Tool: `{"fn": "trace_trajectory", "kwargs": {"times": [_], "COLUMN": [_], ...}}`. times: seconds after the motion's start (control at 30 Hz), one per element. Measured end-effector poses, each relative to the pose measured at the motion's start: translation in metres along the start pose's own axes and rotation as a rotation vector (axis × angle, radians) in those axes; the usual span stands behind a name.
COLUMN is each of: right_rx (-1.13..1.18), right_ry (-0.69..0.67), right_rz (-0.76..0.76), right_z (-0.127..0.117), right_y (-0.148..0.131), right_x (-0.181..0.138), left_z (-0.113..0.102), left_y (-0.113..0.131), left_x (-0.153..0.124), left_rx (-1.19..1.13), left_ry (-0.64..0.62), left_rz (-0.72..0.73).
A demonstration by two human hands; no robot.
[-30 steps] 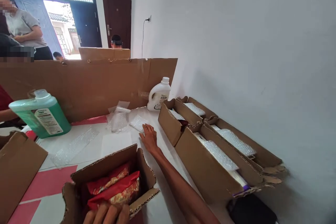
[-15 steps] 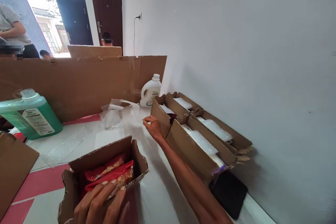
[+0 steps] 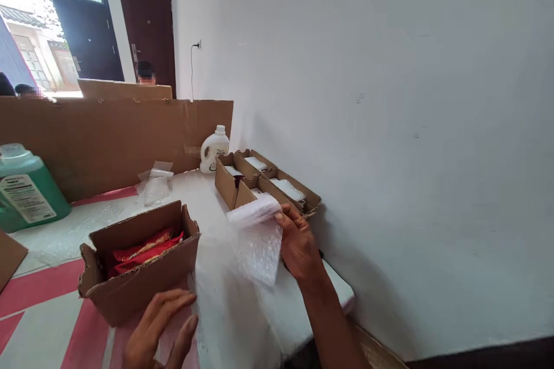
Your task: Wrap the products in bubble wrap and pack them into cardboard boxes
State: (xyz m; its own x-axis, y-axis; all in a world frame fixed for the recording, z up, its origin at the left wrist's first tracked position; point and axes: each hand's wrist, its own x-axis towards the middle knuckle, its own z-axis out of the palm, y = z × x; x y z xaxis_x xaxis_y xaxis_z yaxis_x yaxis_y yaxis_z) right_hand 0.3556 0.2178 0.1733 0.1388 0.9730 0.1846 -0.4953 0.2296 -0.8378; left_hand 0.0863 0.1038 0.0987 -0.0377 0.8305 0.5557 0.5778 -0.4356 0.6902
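My right hand (image 3: 298,245) is closed on a sheet of bubble wrap (image 3: 255,242) and holds it up over the table, to the right of an open cardboard box (image 3: 130,271). That box holds red snack packets (image 3: 142,251). My left hand (image 3: 158,328) hovers low in front of the box with its fingers loosely spread and nothing in them.
Open cardboard boxes with bubble-wrapped goods (image 3: 268,181) line the wall. A white jug (image 3: 214,149) stands behind them, a green jug (image 3: 26,187) at the far left. A cardboard screen (image 3: 112,138) crosses the back; other people sit beyond it. Loose bubble wrap (image 3: 153,187) lies mid-table.
My right hand reached to the bubble wrap beside the boxes, pinched it and drew it back towards me. My left hand came off the box. The view swung right.
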Motion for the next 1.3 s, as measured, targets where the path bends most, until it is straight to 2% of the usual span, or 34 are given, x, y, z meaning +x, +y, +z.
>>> {"fn": "trace_trajectory", "kwargs": {"times": [0.1,0.27,0.37,0.53,0.7,0.77,0.87,0.97,1.07,1.13,1.2,1.3], "right_rx": [0.114,0.294,0.368,0.413,0.337,0.289,0.257,0.362,0.447,0.447,0.436,0.371], "right_ry": [-0.036,-0.13,-0.175,-0.178,-0.2,-0.241,-0.375,-0.5,-0.499,-0.472,-0.463,-0.461], "right_rz": [0.133,0.254,0.297,0.421,0.468,0.466,0.519,0.714,0.857,0.841,0.788,0.708], "right_z": [0.001,0.016,0.025,0.029,0.031,0.032,0.031,0.029,0.029,0.031,0.033,0.037], "right_y": [-0.009,0.017,0.037,0.062,0.081,0.088,0.099,0.114,0.127,0.131,0.129,0.12], "right_x": [-0.05,-0.104,-0.116,-0.121,-0.134,-0.144,-0.156,-0.159,-0.152,-0.146,-0.14,-0.136], "left_z": [0.0,0.008,0.012,0.009,0.001,-0.002,-0.008,-0.017,-0.028,-0.035,-0.04,-0.044], "left_y": [0.017,0.04,0.039,0.023,0.025,0.025,0.02,0.019,0.027,0.033,0.034,0.026], "left_x": [-0.004,-0.018,-0.025,-0.025,-0.023,-0.023,-0.025,-0.03,-0.035,-0.035,-0.033,-0.03], "left_rx": [-0.196,-0.38,-0.446,-0.559,-0.564,-0.477,-0.357,-0.322,-0.32,-0.288,-0.242,-0.186], "left_ry": [-0.134,-0.194,-0.187,-0.233,-0.056,-0.061,-0.104,-0.089,-0.176,-0.245,-0.262,-0.286], "left_rz": [-0.232,-0.312,-0.37,-0.482,-0.678,-0.677,-0.647,-0.62,-0.534,-0.469,-0.432,-0.427]}}
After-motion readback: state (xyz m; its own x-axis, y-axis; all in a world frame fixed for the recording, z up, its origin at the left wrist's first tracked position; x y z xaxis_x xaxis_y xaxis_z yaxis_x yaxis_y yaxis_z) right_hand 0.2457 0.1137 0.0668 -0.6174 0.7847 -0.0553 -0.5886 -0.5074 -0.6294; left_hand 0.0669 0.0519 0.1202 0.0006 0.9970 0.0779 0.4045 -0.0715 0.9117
